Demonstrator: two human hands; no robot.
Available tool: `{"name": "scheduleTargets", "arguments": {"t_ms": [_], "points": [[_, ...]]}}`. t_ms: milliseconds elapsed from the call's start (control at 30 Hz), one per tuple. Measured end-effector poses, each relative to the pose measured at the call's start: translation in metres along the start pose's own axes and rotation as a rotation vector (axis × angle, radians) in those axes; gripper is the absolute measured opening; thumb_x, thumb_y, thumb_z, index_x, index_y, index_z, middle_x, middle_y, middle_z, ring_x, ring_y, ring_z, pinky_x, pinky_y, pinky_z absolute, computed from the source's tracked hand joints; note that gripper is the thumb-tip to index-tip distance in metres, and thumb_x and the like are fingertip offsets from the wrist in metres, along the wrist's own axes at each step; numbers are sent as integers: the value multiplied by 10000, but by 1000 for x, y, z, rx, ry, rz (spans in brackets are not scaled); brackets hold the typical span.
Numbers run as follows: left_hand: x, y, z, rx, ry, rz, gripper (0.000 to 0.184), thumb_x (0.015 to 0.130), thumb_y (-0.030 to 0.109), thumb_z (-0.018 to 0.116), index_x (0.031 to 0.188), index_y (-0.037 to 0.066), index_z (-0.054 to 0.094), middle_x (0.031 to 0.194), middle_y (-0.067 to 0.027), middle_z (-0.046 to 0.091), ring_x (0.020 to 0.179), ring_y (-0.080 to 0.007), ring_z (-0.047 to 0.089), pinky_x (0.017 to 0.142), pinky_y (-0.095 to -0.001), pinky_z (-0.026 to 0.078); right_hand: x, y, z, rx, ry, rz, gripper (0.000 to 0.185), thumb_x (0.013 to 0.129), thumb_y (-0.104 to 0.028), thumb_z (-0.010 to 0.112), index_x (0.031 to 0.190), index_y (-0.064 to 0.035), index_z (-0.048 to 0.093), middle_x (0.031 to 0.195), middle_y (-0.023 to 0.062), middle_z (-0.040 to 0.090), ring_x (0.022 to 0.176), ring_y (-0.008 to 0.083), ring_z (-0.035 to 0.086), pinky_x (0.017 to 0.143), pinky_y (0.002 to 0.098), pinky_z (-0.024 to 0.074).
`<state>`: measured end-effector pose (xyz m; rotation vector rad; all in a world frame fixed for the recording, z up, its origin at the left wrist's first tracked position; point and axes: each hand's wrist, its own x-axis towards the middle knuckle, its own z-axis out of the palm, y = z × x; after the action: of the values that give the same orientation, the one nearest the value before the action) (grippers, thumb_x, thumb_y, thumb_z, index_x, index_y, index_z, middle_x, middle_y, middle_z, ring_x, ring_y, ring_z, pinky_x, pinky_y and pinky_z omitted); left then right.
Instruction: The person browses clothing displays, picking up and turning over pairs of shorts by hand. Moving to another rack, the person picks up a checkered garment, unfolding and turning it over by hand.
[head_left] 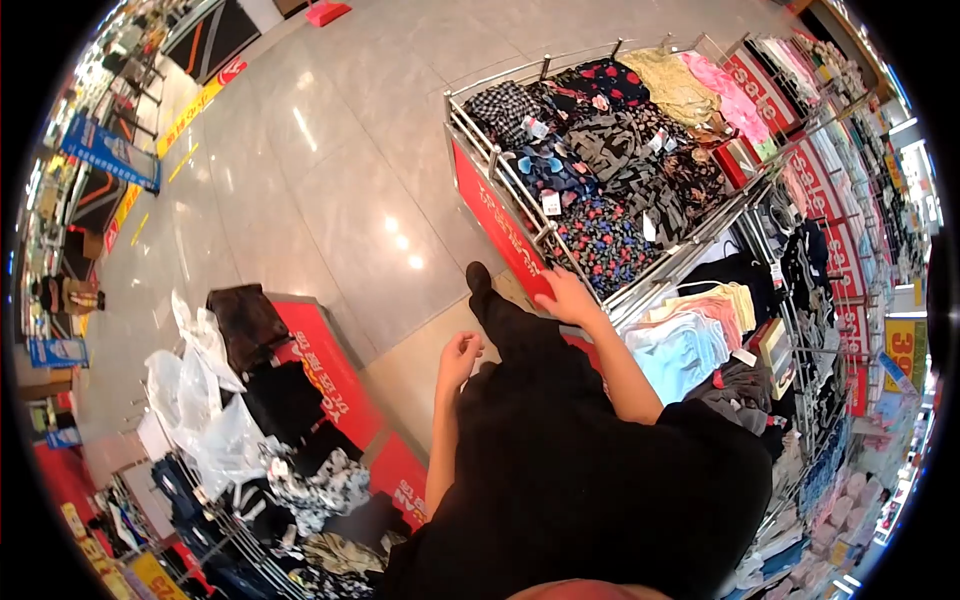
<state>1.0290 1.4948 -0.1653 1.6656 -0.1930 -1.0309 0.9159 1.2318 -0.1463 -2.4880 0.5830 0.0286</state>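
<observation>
My left hand [460, 357] hangs in front of my dark clothing with its fingers loosely bent, and nothing shows in it. Fingers stretched and thumb apart, my right hand [568, 298] is beside the near corner of a metal-railed bin [497, 160]; I cannot tell whether it touches the rail. Patterned garments fill that bin, among them a floral piece [603, 240] with red and blue flowers, closest to my right hand. Folded light blue garments [680, 350] lie in the neighbouring bin, right of my forearm.
To the left stands another bin with a red panel [325, 375], a white plastic bag [205, 400], a dark bag [247, 325] and black garments. Red sale signs [815, 180] line the racks at right. A tiled aisle [330, 180] runs ahead, with a blue sign [112, 152] at far left.
</observation>
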Motion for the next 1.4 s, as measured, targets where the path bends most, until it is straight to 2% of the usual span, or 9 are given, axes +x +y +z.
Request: {"name": "scheduleTargets", "arguments": {"t_ms": [233, 600, 733, 900, 1000, 1133, 1200, 1333, 1400], "points": [[134, 98, -26, 219, -135, 67, 288, 933, 240, 593, 1061, -17, 611, 871, -114, 681, 775, -150, 638, 728, -282, 506, 121, 17, -21, 193, 280, 43, 488, 807, -214, 665, 1205, 22, 511, 1136, 233, 563, 1054, 415, 541, 912, 453, 448], [319, 243, -49, 370, -285, 76, 265, 927, 253, 606, 1048, 17, 617, 840, -106, 672, 724, -147, 630, 695, -281, 513, 262, 0, -52, 374, 293, 152, 449, 821, -222, 661, 1190, 5, 542, 1070, 221, 619, 992, 393, 599, 841, 422, 492], [371, 275, -49, 376, -371, 12, 298, 931, 277, 600, 1066, 11, 605, 855, -104, 673, 741, -147, 632, 675, -272, 502, 299, 9, -40, 359, 169, 375, 448, 820, -277, 659, 1151, 5, 551, 1027, 227, 635, 949, 415, 611, 814, 447, 498], [454, 277, -73, 414, -603, -53, 293, 934, 283, 593, 1066, 22, 602, 873, -68, 671, 760, -128, 629, 657, -243, 463, 336, -3, -33, 492, 106, 688, 677, 856, -469, 615, 1273, 52, 503, 1148, 272, 610, 1098, 396, 580, 921, 422, 464], [505, 298, -99, 447, -683, -54, 304, 931, 287, 604, 1078, 21, 601, 882, -69, 673, 779, -120, 626, 674, -245, 466, 365, -12, -15, 515, 141, 902, 678, 854, -507, 593, 1232, 53, 543, 1146, 280, 606, 1098, 399, 578, 930, 424, 458], [575, 340, -159, 453, -737, -36, 299, 932, 283, 607, 1079, 22, 606, 869, -70, 676, 755, -120, 626, 664, -249, 473, 404, -22, 32, 274, 464, 1318, 641, 827, -556, 595, 966, 69, 617, 974, 279, 644, 954, 440, 615, 802, 489, 501], [600, 376, -192, 494, -670, 11, 288, 932, 280, 608, 1064, 25, 619, 846, -70, 678, 723, -121, 625, 637, -253, 477, 414, -21, 50, 166, 647, 1411, 641, 828, -554, 591, 939, 77, 615, 933, 286, 640, 916, 450, 618, 800, 500, 502], [657, 427, -247, 551, -541, 56, 315, 935, 320, 594, 1028, 21, 626, 838, -90, 684, 731, -151, 643, 620, -272, 485, 440, -18, 42, 41, 627, 1603, 656, 832, -549, 585, 977, 91, 602, 992, 316, 618, 975, 474, 578, 867, 527, 460], [696, 435, -266, 573, -556, 69, 324, 936, 328, 591, 1034, 21, 623, 852, -94, 684, 753, -158, 645, 632, -273, 485, 453, -16, 46, 20, 717, 1537, 679, 839, -560, 570, 1006, 98, 555, 1033, 321, 583, 1025, 488, 523, 904, 564, 399]]}}
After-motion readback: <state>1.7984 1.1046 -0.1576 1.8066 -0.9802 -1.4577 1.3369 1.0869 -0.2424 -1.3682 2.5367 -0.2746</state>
